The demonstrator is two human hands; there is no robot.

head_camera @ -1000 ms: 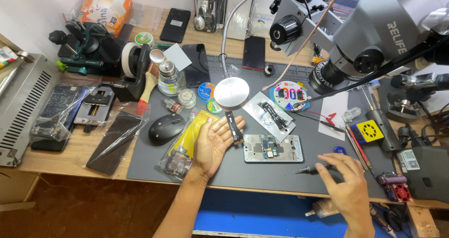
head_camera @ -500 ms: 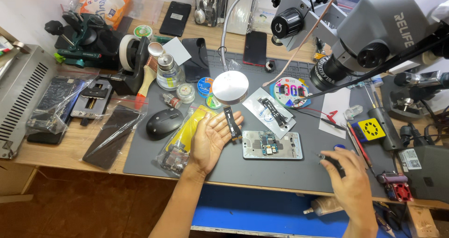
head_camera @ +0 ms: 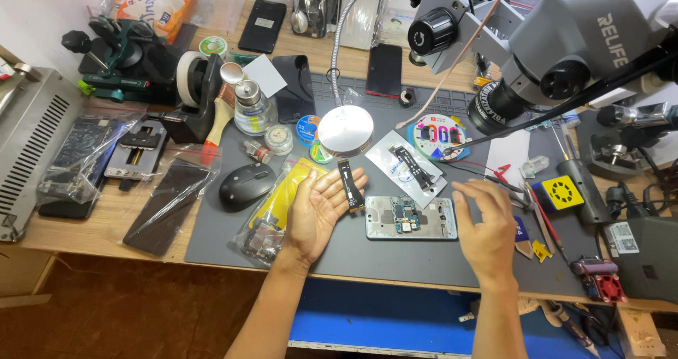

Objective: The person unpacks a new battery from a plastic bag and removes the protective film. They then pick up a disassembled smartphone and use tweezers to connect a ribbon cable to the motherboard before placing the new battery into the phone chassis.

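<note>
Two bare hands near the desk's front edge, left hand [head_camera: 319, 214] palm up, fingers open, dark flex cable [head_camera: 350, 185] lying across the fingertips, right hand [head_camera: 487, 233] open, empty, beside opened phone [head_camera: 410, 217], round lamp [head_camera: 345, 130] farther back.

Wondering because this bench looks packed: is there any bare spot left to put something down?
Yes: the grey mat is bare along its near edge, below the opened phone, between the left hand and right hand. Behind the phone, and right toward the tools, it is crowded.
</note>
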